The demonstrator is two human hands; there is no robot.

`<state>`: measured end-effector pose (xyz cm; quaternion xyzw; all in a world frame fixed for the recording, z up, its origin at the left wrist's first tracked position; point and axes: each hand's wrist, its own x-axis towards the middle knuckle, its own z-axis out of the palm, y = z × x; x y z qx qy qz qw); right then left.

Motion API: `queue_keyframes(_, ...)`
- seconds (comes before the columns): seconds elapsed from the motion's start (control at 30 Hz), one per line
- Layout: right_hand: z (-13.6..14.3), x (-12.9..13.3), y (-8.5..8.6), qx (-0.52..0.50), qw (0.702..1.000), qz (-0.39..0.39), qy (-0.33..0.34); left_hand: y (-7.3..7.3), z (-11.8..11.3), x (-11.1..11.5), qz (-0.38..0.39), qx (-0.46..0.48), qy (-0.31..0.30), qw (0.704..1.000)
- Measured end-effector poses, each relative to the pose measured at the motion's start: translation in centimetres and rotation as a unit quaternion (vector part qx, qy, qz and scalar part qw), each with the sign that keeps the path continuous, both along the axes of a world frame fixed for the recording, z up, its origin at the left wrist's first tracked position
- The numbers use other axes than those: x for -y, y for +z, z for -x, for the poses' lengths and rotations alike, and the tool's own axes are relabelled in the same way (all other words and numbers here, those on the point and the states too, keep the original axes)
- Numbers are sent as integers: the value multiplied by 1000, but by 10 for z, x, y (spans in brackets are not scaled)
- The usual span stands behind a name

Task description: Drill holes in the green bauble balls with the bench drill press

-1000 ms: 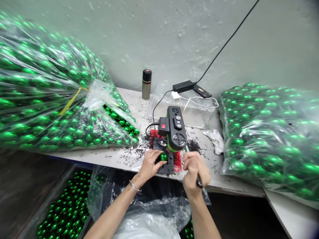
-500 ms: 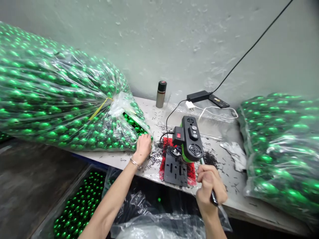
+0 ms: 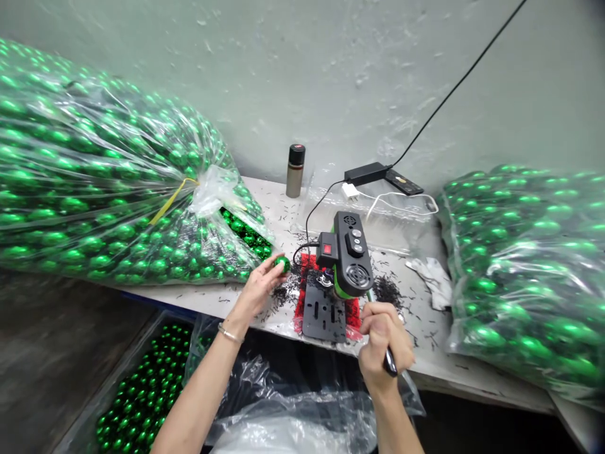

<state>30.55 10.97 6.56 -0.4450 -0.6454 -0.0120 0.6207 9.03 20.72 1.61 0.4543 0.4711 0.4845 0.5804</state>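
Observation:
Between the fingertips of my left hand (image 3: 259, 287) is a shiny green ball (image 3: 282, 263), just outside the torn opening of a large clear bag (image 3: 208, 195) full of such balls. My right hand (image 3: 385, 340) is wrapped round the black-ended lever handle (image 3: 390, 362) of a small black-and-green bench machine (image 3: 353, 255). The machine has a red switch and a slotted black base plate (image 3: 324, 315), which lies over red material (image 3: 353, 312). Short black bits (image 3: 387, 291) are scattered around it.
Another bag of green balls (image 3: 524, 271) stands at the right. Behind the machine are a bottle (image 3: 295, 171), a black power adapter (image 3: 366, 174) and a white cable. A white glove (image 3: 432, 282) lies on the bench. Below left, an open bag (image 3: 146, 384) holds more green balls.
My left hand has come out of the bag's opening with a green ball in its fingers. My right hand keeps its hold on the lever. The whole view has shifted slightly.

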Motion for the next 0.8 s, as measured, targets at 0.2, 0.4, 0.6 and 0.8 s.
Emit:
queue_keyframes(0.2,2,-4,17,-15,1000,6,-2,-30,-42,40,100,73,-23,992)
queue_keyframes(0.4,3,-6,24,-27,1000,4,-6,-44,-72,50,-82,-210,-26,974)
queue_keyframes(0.6,2,-3,17,-25,999,18,-10,-48,-80,58,-274,-361,-33,891)
queue_keyframes(0.8,1,0,14,-17,1000,22,-3,-49,-84,58,-330,-397,-22,856)
